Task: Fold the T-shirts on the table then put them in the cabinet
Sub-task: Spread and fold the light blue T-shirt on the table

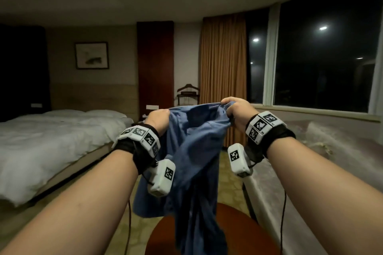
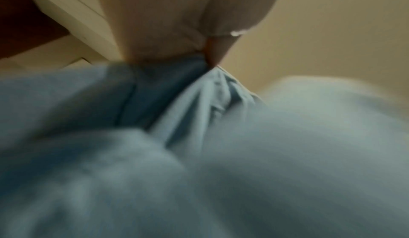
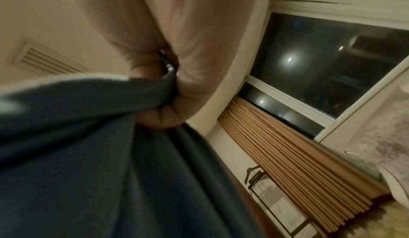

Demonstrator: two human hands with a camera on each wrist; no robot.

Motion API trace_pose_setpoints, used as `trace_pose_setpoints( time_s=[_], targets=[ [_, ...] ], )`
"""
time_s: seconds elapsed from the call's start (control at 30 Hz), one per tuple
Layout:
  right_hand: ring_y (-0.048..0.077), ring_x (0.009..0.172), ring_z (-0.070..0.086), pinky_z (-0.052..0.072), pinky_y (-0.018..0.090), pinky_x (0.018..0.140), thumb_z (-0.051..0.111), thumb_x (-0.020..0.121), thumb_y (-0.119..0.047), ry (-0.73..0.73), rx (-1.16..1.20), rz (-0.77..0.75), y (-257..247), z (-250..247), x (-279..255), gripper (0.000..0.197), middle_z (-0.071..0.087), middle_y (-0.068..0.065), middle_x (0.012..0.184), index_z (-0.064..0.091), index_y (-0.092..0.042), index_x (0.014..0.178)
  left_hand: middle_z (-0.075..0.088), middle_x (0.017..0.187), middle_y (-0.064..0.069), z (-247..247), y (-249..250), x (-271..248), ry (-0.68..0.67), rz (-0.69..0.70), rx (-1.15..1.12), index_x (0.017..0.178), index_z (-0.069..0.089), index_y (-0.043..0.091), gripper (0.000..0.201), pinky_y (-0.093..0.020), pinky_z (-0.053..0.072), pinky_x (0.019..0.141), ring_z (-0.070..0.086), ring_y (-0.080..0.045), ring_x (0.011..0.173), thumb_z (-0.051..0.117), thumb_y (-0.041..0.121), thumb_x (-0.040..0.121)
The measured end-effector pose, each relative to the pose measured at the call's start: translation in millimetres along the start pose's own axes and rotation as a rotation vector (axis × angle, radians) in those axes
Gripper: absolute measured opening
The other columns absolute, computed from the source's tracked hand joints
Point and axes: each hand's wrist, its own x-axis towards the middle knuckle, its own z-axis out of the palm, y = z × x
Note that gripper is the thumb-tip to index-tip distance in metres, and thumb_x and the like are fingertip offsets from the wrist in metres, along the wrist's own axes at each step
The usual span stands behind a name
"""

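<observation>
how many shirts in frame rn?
1: a blue T-shirt held up by the left hand and right hand above the round table. Others may be out of view.

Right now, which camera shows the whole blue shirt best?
The head view: the blue shirt hangs full length from the left hand and the right hand. Both wrist views show only bunched, blurry cloth at each grip.

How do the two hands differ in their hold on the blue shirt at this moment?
The left hand sits lower and grips the blue shirt at its left upper edge; the right hand is higher, bunching the right upper edge in its curled fingers. Both hold the shirt up in the air above the round wooden table, cloth hanging between them.
</observation>
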Motion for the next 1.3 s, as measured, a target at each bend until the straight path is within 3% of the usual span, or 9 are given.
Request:
trace_pose_setpoints(
  time_s=[0.13,0.23,0.37,0.5,0.6,0.73,0.97,1.13,1.3],
  targets=[
    [0.027,0.08,0.061,0.053,0.031,0.072,0.031,0.077,0.023,-0.127,-0.008,0.035,2.7,-3.9,-2.6,0.046,0.063,0.014,0.086,0.062,-0.01,0.087,0.051,0.135,-0.02,-26.6,-5.3,8.5,0.159,-0.071,-0.07,0.128,0.048,-0.004,0.034,-0.034,0.036,0.1,0.049,-0.031,0.126,0.03,0.008,0.102],
    [0.03,0.081,0.065,0.054,0.039,0.081,0.043,0.084,0.018,-0.187,-0.035,0.09,13.8,-10.1,-4.7,0.034,0.068,0.016,0.086,0.068,-0.005,0.089,0.051,0.133,-0.021,-31.5,-1.1,5.2,0.181,-0.13,-0.197,0.128,0.046,-0.006,0.034,-0.034,0.035,0.099,0.049,-0.032,0.124,0.03,0.009,0.102],
    [0.023,0.074,0.06,0.05,0.032,0.075,0.054,0.089,0.002,-0.033,-0.216,0.051,27.7,-23.6,-1.4,0.018,0.065,0.011,0.08,0.068,-0.007,0.08,0.063,0.09,-0.008,-21.8,-6.2,5.1,-0.011,-0.029,-0.312,0.091,0.063,0.009,0.02,-0.028,0.048,0.073,0.057,-0.025,0.096,0.056,0.027,0.095],
    [0.02,0.075,0.058,0.046,0.028,0.068,0.059,0.09,-0.014,0.179,-0.392,-0.005,38.5,-42.0,5.6,0.014,0.066,0.007,0.078,0.07,-0.015,0.081,0.068,0.104,-0.014,-19.7,-16.8,8.1,-0.141,0.062,-0.086,0.105,0.066,0.011,0.021,-0.035,0.051,0.088,0.063,-0.025,0.096,0.067,0.023,0.088],
    [0.026,0.077,0.057,0.041,0.029,0.062,0.055,0.091,-0.018,0.276,-0.55,-0.053,41.7,-50.9,9.8,0.021,0.061,0.006,0.071,0.063,-0.015,0.073,0.072,0.097,-0.013,-19.0,-13.7,8.0,0.003,0.171,0.019,0.097,0.073,0.011,0.022,-0.03,0.047,0.078,0.064,-0.021,0.09,0.059,0.027,0.093],
    [0.034,0.091,0.059,0.047,0.036,0.078,0.046,0.096,-0.022,0.346,-0.653,-0.169,39.6,-53.8,9.0,0.02,0.066,0.015,0.093,0.06,-0.014,0.084,0.069,0.096,-0.016,-18.6,-0.5,3.2,0.214,0.269,0.2,0.086,0.066,0.009,0.032,-0.029,0.037,0.07,0.062,-0.032,0.094,0.047,0.031,0.099],
    [0.016,0.062,0.053,0.042,0.028,0.063,0.068,0.086,-0.029,-0.046,-0.476,-0.044,21.7,-67.8,-20.8,0.031,0.057,0.0,0.06,0.059,-0.015,0.06,0.067,0.106,-0.017,-36.3,5.2,9.5,0.254,0.164,0.266,0.094,0.066,0.009,0.042,-0.033,0.042,0.081,0.059,-0.035,0.099,0.039,0.041,0.1],
    [0.018,0.06,0.066,0.054,0.028,0.062,0.075,0.065,-0.007,-0.362,-0.298,0.218,20.5,-83.8,-32.8,0.015,0.069,0.007,0.068,0.065,-0.007,0.076,0.066,0.112,-0.017,-33.8,6.1,5.2,0.214,0.104,0.313,0.103,0.066,0.008,0.043,-0.034,0.044,0.086,0.058,-0.036,0.103,0.037,0.04,0.1],
    [0.03,0.073,0.065,0.051,0.046,0.084,0.067,0.083,-0.007,-0.143,-0.31,0.173,22.4,-97.0,-33.6,0.013,0.071,0.017,0.08,0.076,-0.01,0.074,0.066,0.108,-0.018,-33.0,9.9,-0.4,0.193,0.118,0.303,0.094,0.065,0.009,0.041,-0.036,0.044,0.086,0.059,-0.036,0.1,0.037,0.038,0.1]
  ],
)
